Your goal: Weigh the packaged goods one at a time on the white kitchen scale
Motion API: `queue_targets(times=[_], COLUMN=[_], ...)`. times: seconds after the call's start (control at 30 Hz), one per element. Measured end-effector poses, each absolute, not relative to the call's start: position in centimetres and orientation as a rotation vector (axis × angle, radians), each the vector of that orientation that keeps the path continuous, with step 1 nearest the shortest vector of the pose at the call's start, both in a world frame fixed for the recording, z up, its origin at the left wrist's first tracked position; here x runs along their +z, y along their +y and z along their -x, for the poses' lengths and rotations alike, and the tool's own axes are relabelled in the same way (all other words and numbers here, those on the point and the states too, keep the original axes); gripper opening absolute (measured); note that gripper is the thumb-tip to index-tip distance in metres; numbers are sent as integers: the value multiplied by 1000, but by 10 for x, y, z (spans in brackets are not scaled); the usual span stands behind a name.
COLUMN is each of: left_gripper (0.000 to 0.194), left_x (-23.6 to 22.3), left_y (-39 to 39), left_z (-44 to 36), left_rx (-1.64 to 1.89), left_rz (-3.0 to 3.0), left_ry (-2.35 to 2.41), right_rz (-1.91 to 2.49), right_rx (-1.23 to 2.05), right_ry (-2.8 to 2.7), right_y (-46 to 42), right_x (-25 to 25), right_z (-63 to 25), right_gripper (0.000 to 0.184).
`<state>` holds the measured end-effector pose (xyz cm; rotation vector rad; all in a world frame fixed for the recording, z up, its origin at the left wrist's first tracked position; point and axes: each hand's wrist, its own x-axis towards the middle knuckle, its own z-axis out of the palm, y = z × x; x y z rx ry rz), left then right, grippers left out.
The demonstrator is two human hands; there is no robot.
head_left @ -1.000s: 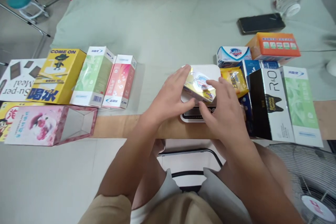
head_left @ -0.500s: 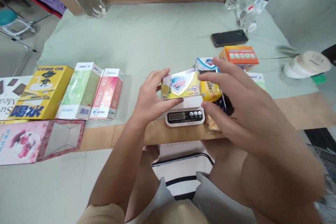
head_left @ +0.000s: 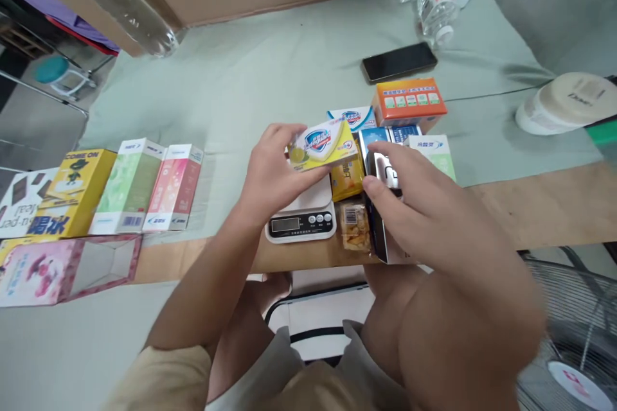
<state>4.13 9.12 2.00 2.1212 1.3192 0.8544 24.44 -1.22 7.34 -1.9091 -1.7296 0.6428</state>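
Beyond the table (head_left: 270, 64) edge, the right hand (head_left: 419, 205) hangs, fingers parted, over the black box (head_left: 379, 231). Above the scale (head_left: 301, 226), the left hand (head_left: 270, 176) grips the yellow soap box (head_left: 325, 144) by one end; probably light, stiff but dentable, best pinched along its long edges.

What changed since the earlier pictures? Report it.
The left hand alone now holds the yellow Safeguard box, lifted and tilted above the white scale; at first both hands were around it. The right hand has moved rightward to the black-and-white box; whether it grips that is unclear. The phone and orange box stayed put.
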Motion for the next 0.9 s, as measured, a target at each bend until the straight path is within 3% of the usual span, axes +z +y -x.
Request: queue_targets(times=[0.23, 0.43, 0.63, 0.9], left_gripper=[63, 65, 27, 22], left_x=[4, -16, -16, -11], left_y=[177, 204, 209, 215], left_z=[-105, -124, -120, -119], left_rx=[709, 580, 585, 494], left_rz=[-2243, -2192, -2043, -1973], left_ry=[1292, 1266, 1132, 945], right_rz=[1884, 1909, 1911, 1946], right_rx=[674, 628, 594, 640], right_ry=[-1708, -1746, -1724, -1707], right_y=[-10, -11, -11, -12], right_x=[67, 69, 69, 68], right_z=[-245, -251, -251, -246], right_gripper=[44, 45, 46, 47])
